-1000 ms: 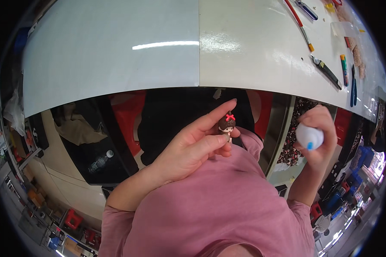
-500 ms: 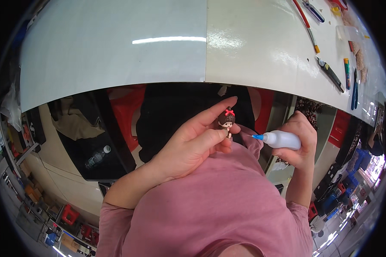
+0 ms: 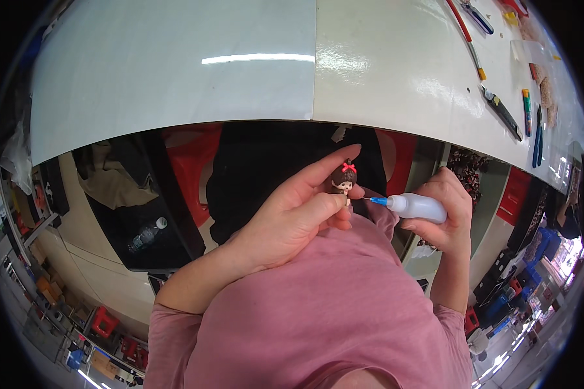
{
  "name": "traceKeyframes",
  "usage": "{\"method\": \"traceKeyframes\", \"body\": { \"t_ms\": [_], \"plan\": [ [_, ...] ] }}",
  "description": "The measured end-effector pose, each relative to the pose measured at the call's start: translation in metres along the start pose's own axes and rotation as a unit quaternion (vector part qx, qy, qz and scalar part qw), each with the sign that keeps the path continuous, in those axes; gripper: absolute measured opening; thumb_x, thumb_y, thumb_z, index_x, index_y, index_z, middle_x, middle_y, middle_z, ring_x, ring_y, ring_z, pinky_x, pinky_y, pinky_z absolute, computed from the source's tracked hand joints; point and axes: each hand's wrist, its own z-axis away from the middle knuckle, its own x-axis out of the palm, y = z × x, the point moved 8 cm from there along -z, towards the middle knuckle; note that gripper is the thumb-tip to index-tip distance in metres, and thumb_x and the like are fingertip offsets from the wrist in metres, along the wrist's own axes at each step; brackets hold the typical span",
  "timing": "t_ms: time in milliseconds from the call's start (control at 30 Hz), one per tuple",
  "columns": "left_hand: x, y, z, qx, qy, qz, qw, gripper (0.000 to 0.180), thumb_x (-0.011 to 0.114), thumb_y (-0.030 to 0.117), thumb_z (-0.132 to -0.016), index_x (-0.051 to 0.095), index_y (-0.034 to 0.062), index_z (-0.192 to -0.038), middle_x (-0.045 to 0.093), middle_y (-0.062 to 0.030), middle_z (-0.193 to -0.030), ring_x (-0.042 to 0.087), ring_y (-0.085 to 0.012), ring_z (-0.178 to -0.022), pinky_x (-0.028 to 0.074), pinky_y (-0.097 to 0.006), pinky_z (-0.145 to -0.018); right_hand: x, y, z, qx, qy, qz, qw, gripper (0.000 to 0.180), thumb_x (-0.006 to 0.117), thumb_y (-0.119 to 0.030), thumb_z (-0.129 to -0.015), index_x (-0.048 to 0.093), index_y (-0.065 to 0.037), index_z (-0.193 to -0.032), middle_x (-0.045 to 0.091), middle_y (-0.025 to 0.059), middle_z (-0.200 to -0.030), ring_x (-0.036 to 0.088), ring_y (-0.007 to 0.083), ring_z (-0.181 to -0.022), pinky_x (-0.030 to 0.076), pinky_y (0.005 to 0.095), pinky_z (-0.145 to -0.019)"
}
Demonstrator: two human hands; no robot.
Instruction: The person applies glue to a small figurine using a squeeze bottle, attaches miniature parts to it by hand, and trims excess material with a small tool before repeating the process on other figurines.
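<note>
In front of my chest, my left hand (image 3: 298, 207) pinches a small doll figurine (image 3: 344, 176) between thumb and fingers. The figurine is upright, with brown hair and a red bow on top. From the right, my right hand (image 3: 453, 207) grips a white squeeze bottle (image 3: 419, 207) lying on its side. A blue needle tip (image 3: 377, 201) on the bottle points left at the figurine's lower body. The thin needle end comes very close to the figurine; whether it touches I cannot tell.
Beyond my hands lies a white table (image 3: 175, 84). At its right are a black-handled knife (image 3: 501, 113), a red brush (image 3: 467, 39), blue pliers (image 3: 538, 136) and a green tube (image 3: 526, 104). A clear plastic bottle (image 3: 147, 235) lies in the dark open drawer at left.
My right hand has moved the squeeze bottle left, bringing its needle tip up to the figurine. My left hand stays nearly in place, still holding the figurine.
</note>
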Motion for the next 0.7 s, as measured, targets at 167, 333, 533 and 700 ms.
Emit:
{"method": "traceKeyframes", "body": {
  "t_ms": [167,333,533,700],
  "plan": [
    [0.0011,0.0005,-0.0018,-0.008,-0.001,0.027,1.0,0.056,0.044,0.003,-0.092,0.024,0.0083,-0.145,0.055,-0.0105,-0.113,0.056,-0.0081,-0.084,0.049,-0.027,-0.079,-0.003,0.0037,0.0023,0.007,0.02,-0.023,1.0,0.049,0.083,-0.039,-0.054,0.062,-0.005,-0.082,0.059,0.0065,-0.072,0.054,0.0222,-0.064,0.043,0.0312,-0.057],
    [0.0012,0.0001,-0.0021,-0.008,-0.002,0.046,0.999,0.055,0.043,0.004,-0.093,0.025,0.0073,-0.144,0.056,-0.0111,-0.112,0.058,-0.0092,-0.085,0.05,-0.027,-0.079,-0.0038,0.0033,0.0012,-0.002,0.019,-0.021,1.0,0.049,0.083,-0.039,-0.054,0.062,-0.005,-0.082,0.058,0.0065,-0.072,0.055,0.0222,-0.064,0.043,0.0313,-0.057],
    [0.0005,0.0011,-0.0013,0.004,-0.001,0.025,1.0,0.054,0.042,0.003,-0.093,0.025,0.0073,-0.144,0.056,-0.0109,-0.112,0.057,-0.0085,-0.085,0.05,-0.026,-0.079,-0.0038,0.0035,0.0019,-0.003,0.022,-0.021,1.0,0.049,0.083,-0.039,-0.054,0.062,-0.004,-0.083,0.059,0.0064,-0.073,0.055,0.0223,-0.064,0.043,0.0314,-0.058],
    [-0.0011,0.0018,0.0004,0.007,0.0,0.016,1.0,0.054,0.04,0.001,-0.092,0.025,0.0076,-0.144,0.055,-0.011,-0.112,0.056,-0.0077,-0.083,0.049,-0.026,-0.08,-0.0015,0.0026,0.0008,-0.002,0.018,-0.021,1.0,0.049,0.083,-0.039,-0.055,0.063,-0.004,-0.083,0.059,0.0064,-0.073,0.055,0.0222,-0.065,0.043,0.0317,-0.058]
  ]
}}
